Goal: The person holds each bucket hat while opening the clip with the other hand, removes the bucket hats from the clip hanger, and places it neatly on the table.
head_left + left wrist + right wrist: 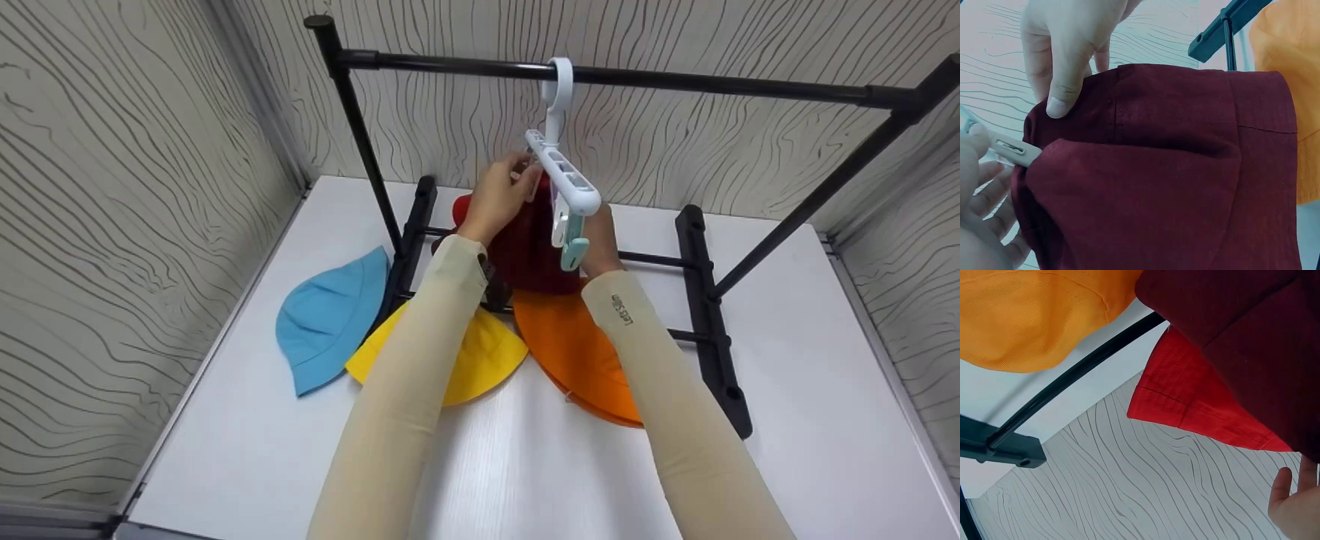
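A dark red hat (525, 255) hangs below a white hanger (559, 165), crown-side cloth facing the left wrist view. My left hand (499, 196) pinches a pale clip (1013, 149) at the hanger's far end, the clip's tip on the hat's edge. Across the hat, my right hand (1069, 42) grips that same edge, thumb on the near face and fingers behind; in the head view the hanger's near end partly covers this hand. Bright red cloth (1185, 396) shows past the dark red part. At the hanger's near end dangles a mint clip (575, 247).
The hanger hooks over the top bar of a black rack (712, 82). On the white table (225, 450) lie a blue hat (326, 315), a yellow hat (487, 356) and an orange hat (577, 352). Patterned wall panels (135, 187) enclose the back and sides.
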Tool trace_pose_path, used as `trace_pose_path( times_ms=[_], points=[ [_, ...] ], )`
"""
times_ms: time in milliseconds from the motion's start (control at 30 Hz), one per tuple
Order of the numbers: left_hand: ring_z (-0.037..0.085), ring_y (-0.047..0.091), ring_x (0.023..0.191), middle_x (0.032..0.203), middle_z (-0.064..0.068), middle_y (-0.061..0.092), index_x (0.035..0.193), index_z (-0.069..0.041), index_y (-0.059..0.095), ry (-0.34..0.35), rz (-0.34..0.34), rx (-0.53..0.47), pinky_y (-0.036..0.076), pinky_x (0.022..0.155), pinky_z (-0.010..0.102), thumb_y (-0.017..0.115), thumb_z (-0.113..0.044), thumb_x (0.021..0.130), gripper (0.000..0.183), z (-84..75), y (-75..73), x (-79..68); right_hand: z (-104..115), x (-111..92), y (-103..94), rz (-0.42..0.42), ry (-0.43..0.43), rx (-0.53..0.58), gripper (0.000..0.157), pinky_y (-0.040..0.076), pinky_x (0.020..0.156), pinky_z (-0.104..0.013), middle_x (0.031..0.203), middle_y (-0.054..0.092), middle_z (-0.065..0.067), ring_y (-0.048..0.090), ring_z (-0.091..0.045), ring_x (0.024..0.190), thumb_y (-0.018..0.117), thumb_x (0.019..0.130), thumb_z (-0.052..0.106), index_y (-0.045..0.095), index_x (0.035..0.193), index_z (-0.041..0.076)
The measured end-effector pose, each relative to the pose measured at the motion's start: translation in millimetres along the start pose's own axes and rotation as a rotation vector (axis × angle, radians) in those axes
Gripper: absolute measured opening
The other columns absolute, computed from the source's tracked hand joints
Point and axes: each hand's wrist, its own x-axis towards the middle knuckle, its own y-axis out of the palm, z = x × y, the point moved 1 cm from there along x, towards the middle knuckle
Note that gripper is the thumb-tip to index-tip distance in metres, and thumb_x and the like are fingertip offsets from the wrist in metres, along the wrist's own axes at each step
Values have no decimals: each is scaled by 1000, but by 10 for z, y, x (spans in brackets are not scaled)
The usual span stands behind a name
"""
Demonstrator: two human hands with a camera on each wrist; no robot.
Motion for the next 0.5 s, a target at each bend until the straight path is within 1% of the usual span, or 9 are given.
trace_pose_path(
  times_ms=[67,133,200,267,367,433,500],
  points=[
    [14,61,88,113,7,64,131,-8,56,-7,-6,5,52,70,22,51,-26,100,36,-3,4,-1,53,1,1,24,16,-61,31,42,96,-24,112,60,-11,53,-11,101,38,104,11,52,128,-3],
    [14,60,86,111,6,64,131,-9,56,-20,-11,9,52,69,22,51,-27,100,36,-7,8,-1,54,6,3,32,10,-95,33,41,104,-30,122,58,-16,53,-18,112,38,104,12,49,132,-2],
    [13,60,86,110,5,64,132,-9,56,-30,-13,16,51,69,22,51,-27,100,36,-12,13,-1,32,23,7,28,-1,-133,34,40,106,-33,126,57,-17,53,-22,117,40,103,10,48,133,-2],
    [13,60,84,108,5,64,132,-9,56,-35,-13,24,51,67,21,50,-28,100,37,-20,17,-1,20,30,7,21,-8,-149,32,43,102,-35,121,59,-19,55,-24,111,41,103,9,50,131,-4],
    [12,59,82,106,5,64,132,-10,56,-43,-11,27,49,66,21,50,-29,101,37,-29,24,-5,13,28,4,9,-15,-159,28,45,91,-31,109,61,-17,55,-19,97,43,102,8,54,125,-4],
    [12,58,81,104,4,64,131,-10,57,-45,-7,23,49,65,20,49,-29,101,36,-33,28,-11,14,19,4,5,-22,-157,25,44,82,-27,99,60,-15,52,-16,86,44,101,7,56,120,-5],
    [12,58,80,103,4,63,129,-10,58,-41,-5,17,48,65,21,49,-29,101,35,-35,34,-13,10,7,0,-7,-39,-148,24,42,77,-22,93,58,-10,49,-12,82,44,100,6,56,119,-4]
  ],
)
